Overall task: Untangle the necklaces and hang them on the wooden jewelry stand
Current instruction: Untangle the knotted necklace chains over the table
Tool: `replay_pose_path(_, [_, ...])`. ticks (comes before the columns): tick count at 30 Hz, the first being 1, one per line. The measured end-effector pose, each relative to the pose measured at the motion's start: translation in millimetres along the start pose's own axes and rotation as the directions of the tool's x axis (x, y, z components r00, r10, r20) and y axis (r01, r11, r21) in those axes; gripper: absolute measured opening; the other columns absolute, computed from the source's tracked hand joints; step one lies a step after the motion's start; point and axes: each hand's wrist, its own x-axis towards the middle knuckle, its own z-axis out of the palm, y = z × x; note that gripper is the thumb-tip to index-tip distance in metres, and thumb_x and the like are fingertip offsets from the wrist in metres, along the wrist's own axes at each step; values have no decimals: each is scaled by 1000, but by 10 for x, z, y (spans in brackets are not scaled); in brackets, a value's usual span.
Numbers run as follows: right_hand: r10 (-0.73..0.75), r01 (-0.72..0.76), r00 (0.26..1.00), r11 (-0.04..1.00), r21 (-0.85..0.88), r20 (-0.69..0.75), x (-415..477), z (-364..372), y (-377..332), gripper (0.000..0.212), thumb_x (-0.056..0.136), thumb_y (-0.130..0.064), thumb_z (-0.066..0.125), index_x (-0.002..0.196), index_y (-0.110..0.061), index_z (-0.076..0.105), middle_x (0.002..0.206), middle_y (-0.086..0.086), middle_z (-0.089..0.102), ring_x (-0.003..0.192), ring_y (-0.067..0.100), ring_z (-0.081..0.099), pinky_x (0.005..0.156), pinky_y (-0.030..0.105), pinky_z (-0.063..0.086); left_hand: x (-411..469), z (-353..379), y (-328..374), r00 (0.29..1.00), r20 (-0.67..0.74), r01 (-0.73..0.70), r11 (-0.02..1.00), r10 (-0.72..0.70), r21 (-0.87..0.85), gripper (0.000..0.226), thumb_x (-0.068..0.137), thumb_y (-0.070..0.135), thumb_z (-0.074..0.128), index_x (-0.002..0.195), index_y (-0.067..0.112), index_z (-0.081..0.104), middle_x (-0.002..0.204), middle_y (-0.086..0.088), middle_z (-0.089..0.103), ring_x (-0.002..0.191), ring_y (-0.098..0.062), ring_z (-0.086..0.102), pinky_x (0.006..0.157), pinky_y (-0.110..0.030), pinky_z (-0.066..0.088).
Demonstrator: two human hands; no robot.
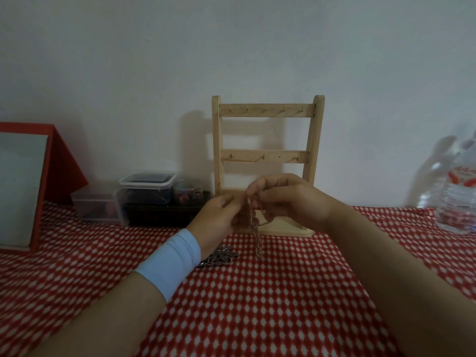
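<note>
- The chain necklace (253, 228) hangs in front of the base of the wooden jewelry stand (266, 161). Its long axis runs vertical: the upper end sits between the two hands, and the free end points straight down toward the tablecloth (257, 305).
- The lower end of the chain reaches close to the cloth; contact cannot be confirmed.
- A second necklace (221, 256), with leaf-shaped metal parts, lies flat on the cloth just beside the left wrist, partly hidden by it. Whether it joins the hanging chain cannot be told.
- The right hand (286, 199) is curled nearly closed, thumb and fingertips pinched on the upper end of the chain.
- The left hand (219, 217) is also nearly closed, fingertips meeting the chain just below and left of the right-hand pinch. The blur there hides the exact grip.
- A light blue wristband (172, 264) covers the left wrist.
- The stand is upright against the white wall (231, 47), its two hook rails facing the camera; the hooks carry nothing.
- Left of the stand, clear plastic containers (146, 194) sit on the cloth.
- Farther left stands a red box (61, 161).
- At the right edge stands a clear water bottle (458, 194).
</note>
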Motion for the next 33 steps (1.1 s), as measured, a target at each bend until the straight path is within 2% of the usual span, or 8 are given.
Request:
replay_pose_path(6, [-55, 30, 988, 986, -163, -147, 6, 80, -46, 24, 92, 10, 62, 78, -10, 59, 86, 8, 70, 62, 8, 61, 49, 27, 44, -51, 77, 37, 989, 94, 132, 974, -116, -186, 26, 100, 24, 47, 97, 6, 65, 76, -4, 63, 60, -12, 57, 62, -32, 56])
replay_pose_path(10, [-119, 21, 952, 945, -327, -283, 66, 88, 12, 32, 88, 8, 68, 68, -15, 58, 89, 11, 73, 58, 6, 60, 46, 24, 49, -88, 84, 42, 957, 214, 229, 962, -195, -148, 25, 102, 24, 43, 106, 9, 63, 76, -2, 64, 57, -12, 53, 61, -29, 51])
replay_pose_path(14, [-113, -25, 935, 924, -381, -336, 100, 128, 67, 28, 87, 6, 71, 70, -16, 64, 90, 13, 74, 59, 8, 62, 49, 25, 54, -104, 116, 74, 936, 295, 256, 948, -194, -188, 26, 95, 28, 47, 88, 13, 67, 75, -2, 63, 60, -13, 54, 61, -29, 48])
replay_pose_path(18, [6, -127, 935, 939, -320, -353, 102, 79, 102, 21, 87, 9, 64, 81, -7, 77, 86, 15, 76, 76, 21, 72, 81, 40, 64, -64, 103, 9, 970, 174, 205, 954, -169, -218, 16, 89, 24, 60, 86, 12, 69, 76, -2, 65, 62, -12, 55, 58, -27, 52])
replay_pose_path(21, [79, -184, 935, 942, -282, -346, 69, 62, 54, 14, 91, -13, 68, 91, -6, 81, 96, 7, 78, 96, 16, 73, 94, 32, 58, -32, 55, -27, 975, 92, 220, 931, -201, -293, 19, 95, 23, 56, 92, 10, 70, 81, -5, 69, 61, -12, 56, 61, -28, 55])
replay_pose_path(24, [67, -172, 955, 919, -355, -289, 34, 82, -2, 21, 86, -33, 78, 87, -13, 82, 91, -3, 79, 93, 3, 72, 86, 15, 53, -26, 13, -20, 972, 89, 233, 931, -216, -280, 21, 96, 25, 55, 102, 11, 69, 87, -6, 71, 62, -12, 58, 63, -30, 55])
replay_pose_path(29, [27, -200, 927, 879, -432, -374, 61, 70, 58, 11, 87, -24, 79, 82, -14, 80, 78, -2, 78, 75, 6, 73, 66, 12, 55, -11, 10, -53, 956, 59, 294, 914, -289, -280, 27, 96, 29, 56, 111, 10, 68, 93, -10, 71, 74, -17, 65, 73, -33, 57])
replay_pose_path(33, [167, -228, 890, 969, -97, -424, 64, 30, 78, 24, 102, -25, 60, 102, -5, 73, 89, 5, 77, 67, 14, 70, 64, 27, 55, 26, -34, -89, 928, -119, 278, 869, -353, -408, 25, 97, 27, 53, 103, 9, 69, 92, -4, 70, 72, -15, 59, 59, -26, 50])
